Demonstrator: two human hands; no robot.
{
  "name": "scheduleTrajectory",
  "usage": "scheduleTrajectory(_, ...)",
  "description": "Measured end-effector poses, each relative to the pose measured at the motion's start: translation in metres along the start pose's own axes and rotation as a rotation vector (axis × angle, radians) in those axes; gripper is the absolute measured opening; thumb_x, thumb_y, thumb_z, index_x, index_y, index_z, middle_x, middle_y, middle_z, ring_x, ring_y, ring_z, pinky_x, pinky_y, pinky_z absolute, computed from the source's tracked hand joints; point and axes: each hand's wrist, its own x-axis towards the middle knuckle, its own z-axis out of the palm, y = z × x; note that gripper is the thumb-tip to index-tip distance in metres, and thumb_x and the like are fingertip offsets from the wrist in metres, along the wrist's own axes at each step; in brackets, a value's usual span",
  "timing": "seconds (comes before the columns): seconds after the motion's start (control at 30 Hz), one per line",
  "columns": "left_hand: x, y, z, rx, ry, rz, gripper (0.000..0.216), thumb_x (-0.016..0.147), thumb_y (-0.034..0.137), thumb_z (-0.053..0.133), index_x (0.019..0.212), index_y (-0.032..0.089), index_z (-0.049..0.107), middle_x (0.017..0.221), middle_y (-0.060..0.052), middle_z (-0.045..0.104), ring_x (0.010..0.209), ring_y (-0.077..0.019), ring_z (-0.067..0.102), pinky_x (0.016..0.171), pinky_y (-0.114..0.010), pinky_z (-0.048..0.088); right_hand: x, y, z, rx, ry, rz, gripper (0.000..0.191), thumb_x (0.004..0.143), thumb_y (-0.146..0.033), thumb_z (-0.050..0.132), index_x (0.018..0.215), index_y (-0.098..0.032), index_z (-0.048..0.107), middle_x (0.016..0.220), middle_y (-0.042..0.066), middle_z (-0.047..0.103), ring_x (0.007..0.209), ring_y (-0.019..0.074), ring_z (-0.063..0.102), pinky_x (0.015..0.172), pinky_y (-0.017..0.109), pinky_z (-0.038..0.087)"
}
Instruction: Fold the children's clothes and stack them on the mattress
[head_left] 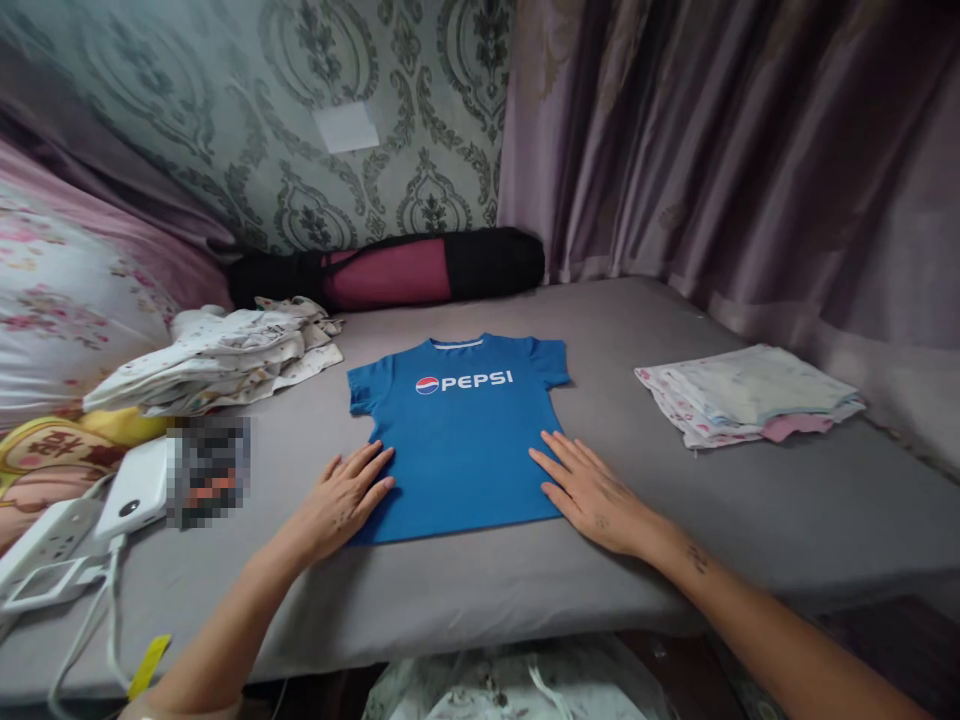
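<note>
We see a blue T-shirt [461,450] lying flat and face up in the middle of the frame, its lettering reading PEPSI, on a grey sheet [675,570]. The left hand [351,500], lower left of centre, rests palm down with fingers spread, their tips on the shirt's side edge. The right hand [589,490], lower right of centre, lies the same way on the opposite edge. Neither pinches the cloth.

We judge that the shirt could wrinkle or skew if the hands pushed unevenly, because the fabric looks soft and the sheet beneath might shift with it. At the lower left, white cords [112,620] run near the left forearm; a wide sweep of that arm could snag them and tug the white device [139,485] above.

We count one T-shirt, two hands, one loose heap of pale cloths [225,355] at centre left, and one flatter stack of cloths [750,390] at centre right; we cannot count the pieces in either. There is one black-and-red roll [386,272] at upper centre, one white device, one power strip [56,540] at the left edge, and one pale paper [347,127] on the wall, upper left.
</note>
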Motion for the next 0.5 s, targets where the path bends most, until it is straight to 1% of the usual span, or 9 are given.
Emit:
scheduleTrajectory(0.07,0.018,0.002,-0.02,0.005,-0.029,0.009,0.054,0.099,0.05,0.02,0.125,0.026,0.061,0.13,-0.007,0.062,0.122,-0.0245,0.056,0.107,-0.046,0.034,-0.006,0.003,0.001,0.02,0.042,0.058,0.053,0.1,-0.041,0.035,0.15,-0.02,0.035,0.158,0.01,0.028,0.145,0.0228,0.024,0.116,0.044,0.027)
scheduleTrajectory(0.1,0.03,0.005,-0.03,0.004,-0.045,-0.007,0.055,0.099,0.05,0.02,0.11,0.024,0.067,0.114,-0.008,0.07,0.11,-0.0246,0.062,0.1,-0.043,0.04,-0.007,0.004,0.001,0.025,0.079,0.103,0.054,0.1,-0.04,0.035,0.149,-0.018,0.035,0.156,0.012,0.032,0.143,0.0232,0.03,0.114,0.043,0.031)
scheduleTrajectory(0.13,0.045,0.01,-0.04,0.006,-0.056,-0.029,0.056,0.099,0.051,0.022,0.098,0.021,0.069,0.097,-0.009,0.073,0.096,-0.0241,0.067,0.091,-0.038,0.044,-0.008,0.004,0.001,0.018,0.126,0.162,0.053,0.1,-0.039,0.036,0.147,-0.015,0.037,0.152,0.014,0.038,0.138,0.024,0.037,0.111,0.042,0.034)
scheduleTrajectory(0.17,0.061,0.016,-0.047,-0.007,-0.046,-0.02,0.052,0.098,0.049,0.025,0.093,0.021,0.069,0.089,-0.008,0.072,0.088,-0.0227,0.067,0.083,-0.033,0.046,-0.007,0.003,0.001,0.0,0.176,0.235,0.05,0.099,-0.038,0.036,0.143,-0.014,0.042,0.145,0.015,0.047,0.132,0.0252,0.044,0.107,0.041,0.038)
scheduleTrajectory(0.23,0.098,0.036,-0.057,-0.046,0.014,0.037,0.04,0.097,0.043,0.034,0.095,0.021,0.067,0.091,-0.008,0.072,0.088,-0.0215,0.067,0.074,-0.027,0.045,-0.003,-0.001,-0.001,-0.061,0.255,0.385,0.04,0.098,-0.037,0.039,0.126,-0.013,0.057,0.124,0.015,0.061,0.114,0.027,0.056,0.096,0.04,0.044)
scheduleTrajectory(0.3,0.137,0.065,-0.06,-0.104,0.036,0.095,0.034,0.095,0.036,0.039,0.098,0.02,0.068,0.096,-0.009,0.072,0.093,-0.0226,0.067,0.074,-0.026,0.045,0.002,-0.005,-0.002,-0.12,0.277,0.501,0.031,0.097,-0.038,0.045,0.106,-0.016,0.065,0.105,0.013,0.065,0.099,0.0268,0.061,0.085,0.038,0.046)
scheduleTrajectory(0.37,0.175,0.101,-0.059,-0.162,0.068,0.165,0.03,0.094,0.03,0.042,0.102,0.018,0.068,0.101,-0.009,0.072,0.097,-0.0225,0.066,0.078,-0.026,0.046,0.007,-0.011,-0.003,-0.149,0.265,0.57,0.026,0.095,-0.039,0.05,0.094,-0.018,0.064,0.095,0.011,0.064,0.09,0.0249,0.062,0.077,0.034,0.044)
scheduleTrajectory(0.43,0.208,0.14,-0.058,-0.211,0.059,0.222,0.029,0.092,0.025,0.044,0.106,0.017,0.068,0.105,-0.01,0.071,0.1,-0.0217,0.065,0.083,-0.026,0.047,0.009,-0.015,-0.002,-0.155,0.258,0.609,0.02,0.093,-0.037,0.053,0.09,-0.019,0.062,0.091,0.009,0.063,0.085,0.023,0.062,0.072,0.032,0.042)
scheduleTrajectory(0.5,0.234,0.177,-0.056,-0.219,0.038,0.209,0.029,0.092,0.025,0.046,0.109,0.017,0.068,0.111,-0.01,0.07,0.107,-0.0222,0.063,0.087,-0.027,0.047,0.009,-0.017,-0.001,-0.154,0.259,0.622,0.016,0.092,-0.034,0.056,0.087,-0.019,0.06,0.089,0.007,0.063,0.084,0.0221,0.061,0.07,0.031,0.04)
